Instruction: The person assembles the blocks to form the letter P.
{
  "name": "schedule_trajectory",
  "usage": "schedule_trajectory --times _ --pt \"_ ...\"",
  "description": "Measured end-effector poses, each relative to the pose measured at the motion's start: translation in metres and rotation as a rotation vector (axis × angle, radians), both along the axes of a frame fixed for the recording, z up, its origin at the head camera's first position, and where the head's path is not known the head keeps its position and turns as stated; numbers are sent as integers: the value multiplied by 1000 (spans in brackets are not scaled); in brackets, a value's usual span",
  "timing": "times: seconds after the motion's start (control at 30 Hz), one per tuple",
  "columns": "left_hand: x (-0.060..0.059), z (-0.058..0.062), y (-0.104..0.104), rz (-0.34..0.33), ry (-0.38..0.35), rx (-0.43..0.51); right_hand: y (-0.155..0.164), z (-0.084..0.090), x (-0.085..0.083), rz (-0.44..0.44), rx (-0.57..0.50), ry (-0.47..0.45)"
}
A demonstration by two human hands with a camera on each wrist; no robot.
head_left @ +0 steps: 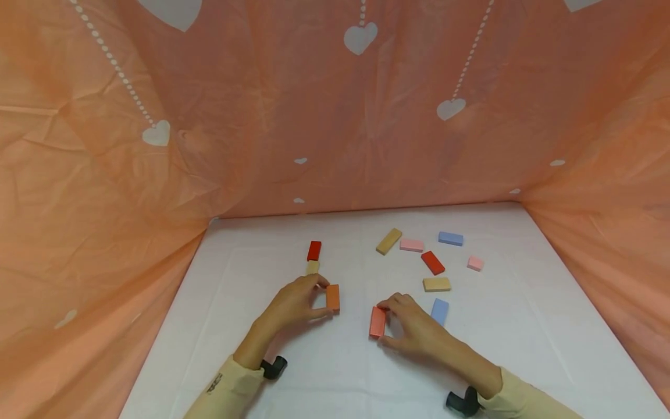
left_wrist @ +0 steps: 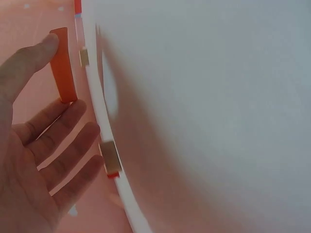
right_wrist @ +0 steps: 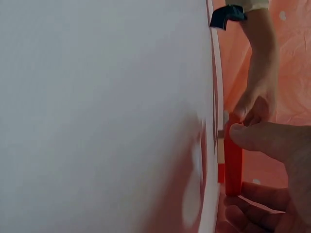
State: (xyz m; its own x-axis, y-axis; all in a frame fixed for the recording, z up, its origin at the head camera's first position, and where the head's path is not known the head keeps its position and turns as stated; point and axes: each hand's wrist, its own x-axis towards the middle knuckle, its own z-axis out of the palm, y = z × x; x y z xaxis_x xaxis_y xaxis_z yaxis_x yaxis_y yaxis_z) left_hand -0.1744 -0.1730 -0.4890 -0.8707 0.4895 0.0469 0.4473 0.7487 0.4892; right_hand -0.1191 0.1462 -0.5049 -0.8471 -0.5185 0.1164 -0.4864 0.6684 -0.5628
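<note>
In the head view my left hand pinches an orange block by its two ends, thumb at the near end and fingertips at the far end. The left wrist view shows the same orange block between thumb and fingers, the other fingers spread. My right hand grips a coral-red block the same way, to the right of the orange one. Just beyond my left fingers a tan block lies end to end with a red block; the fingers partly cover the tan one.
Loose blocks lie on the white table at the right: blue, tan, red, pink and several more. An orange curtain with white hearts encloses the back and sides.
</note>
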Motion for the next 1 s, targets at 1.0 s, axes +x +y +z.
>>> schedule_trajectory --times 1.0 --pt "-3 -3 50 -94 23 -136 -19 -2 12 153 60 -44"
